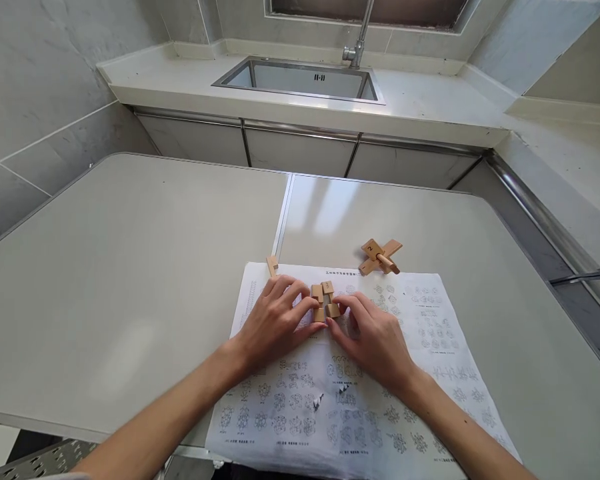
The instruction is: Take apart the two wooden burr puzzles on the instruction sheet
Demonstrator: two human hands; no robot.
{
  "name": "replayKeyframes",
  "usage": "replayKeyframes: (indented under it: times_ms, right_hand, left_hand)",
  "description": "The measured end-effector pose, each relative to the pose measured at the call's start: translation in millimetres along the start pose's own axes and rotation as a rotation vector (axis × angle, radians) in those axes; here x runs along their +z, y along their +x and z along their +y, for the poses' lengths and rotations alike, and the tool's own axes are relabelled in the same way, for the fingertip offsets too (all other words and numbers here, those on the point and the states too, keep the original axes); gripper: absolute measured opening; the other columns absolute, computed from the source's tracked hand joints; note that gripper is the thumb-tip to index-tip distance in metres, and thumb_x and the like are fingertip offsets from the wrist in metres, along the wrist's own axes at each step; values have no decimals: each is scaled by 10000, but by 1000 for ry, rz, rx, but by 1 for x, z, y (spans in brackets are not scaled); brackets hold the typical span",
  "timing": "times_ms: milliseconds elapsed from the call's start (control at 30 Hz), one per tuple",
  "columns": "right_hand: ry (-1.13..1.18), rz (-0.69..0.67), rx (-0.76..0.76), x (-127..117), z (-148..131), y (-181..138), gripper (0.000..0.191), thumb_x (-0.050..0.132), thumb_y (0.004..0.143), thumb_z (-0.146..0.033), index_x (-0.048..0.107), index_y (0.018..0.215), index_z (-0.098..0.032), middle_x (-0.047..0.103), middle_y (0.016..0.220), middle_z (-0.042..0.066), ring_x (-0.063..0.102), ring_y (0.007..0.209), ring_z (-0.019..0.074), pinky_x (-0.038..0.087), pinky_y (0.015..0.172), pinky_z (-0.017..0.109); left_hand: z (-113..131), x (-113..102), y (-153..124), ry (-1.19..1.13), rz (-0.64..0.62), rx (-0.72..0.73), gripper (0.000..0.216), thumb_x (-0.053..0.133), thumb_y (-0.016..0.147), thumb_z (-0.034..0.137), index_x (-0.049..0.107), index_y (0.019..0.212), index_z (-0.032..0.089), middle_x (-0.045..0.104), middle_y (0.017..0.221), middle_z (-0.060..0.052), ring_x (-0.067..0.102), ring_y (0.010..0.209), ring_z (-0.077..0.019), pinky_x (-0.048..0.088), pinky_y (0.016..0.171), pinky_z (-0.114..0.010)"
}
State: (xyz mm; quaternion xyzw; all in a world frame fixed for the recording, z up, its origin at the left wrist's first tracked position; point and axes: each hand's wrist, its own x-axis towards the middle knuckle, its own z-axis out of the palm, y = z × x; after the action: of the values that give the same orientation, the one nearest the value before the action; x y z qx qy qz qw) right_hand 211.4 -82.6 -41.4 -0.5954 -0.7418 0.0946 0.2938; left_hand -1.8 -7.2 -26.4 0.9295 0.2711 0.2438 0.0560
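Observation:
Two small notched wooden puzzle pieces stand side by side on the printed sheet, a narrow gap between them. My left hand [280, 312] pinches the left wooden puzzle piece [317, 293] between thumb and fingers. On the other side, my right hand [371, 333] has its thumb and fingertips closed on the right wooden puzzle piece [333, 311], whose far end bears a printed number. Beyond my left fingers lies another notched wooden piece [272, 265], partly hidden by them. The instruction sheet [300, 460] under both hands carries rows of small assembly drawings and has little torn spots.
An assembled cross of wooden pieces [380, 257] rests at the sheet's far right edge, one piece marked 2. The pale table [130, 267] has a seam [284, 213] across it. Behind stand a counter [420, 100] with a sink [300, 95] and a faucet [355, 53].

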Motion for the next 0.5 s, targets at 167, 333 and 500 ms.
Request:
replayKeyframes:
  times_ms: [167, 333, 500]
  right_hand:
    - [6, -15, -27, 1, 1, -1, 187, 584, 1015, -267, 576, 1198, -230, 701, 1012, 56, 658, 690, 171, 462, 572, 286]
    - [27, -31, -41, 0, 1, 0, 195, 595, 1006, -233, 576, 1200, -230, 705, 1094, 66, 681, 728, 173, 504, 611, 295]
    - [31, -25, -102, -1, 0, 2, 231, 587, 995, -184, 587, 1223, -223, 716, 1129, 75, 705, 765, 172, 527, 619, 284]
  left_hand:
    - [2, 0, 0, -41, -6, -32, 232, 696, 978, 365, 625, 1115, 192, 662, 1222, -129, 556, 1195, -317, 476, 1020, -484]
    - [2, -1, 1, -93, -9, -77, 458, 716, 958, 376, 521, 1325, 182, 594, 1394, -181, 491, 1365, -355, 439, 1121, -538]
    - [-2, 1, 3, -144, -3, -86, 587, 748, 933, 416, 470, 1403, 201, 579, 1468, -182, 472, 1426, -362, 404, 1177, -572]
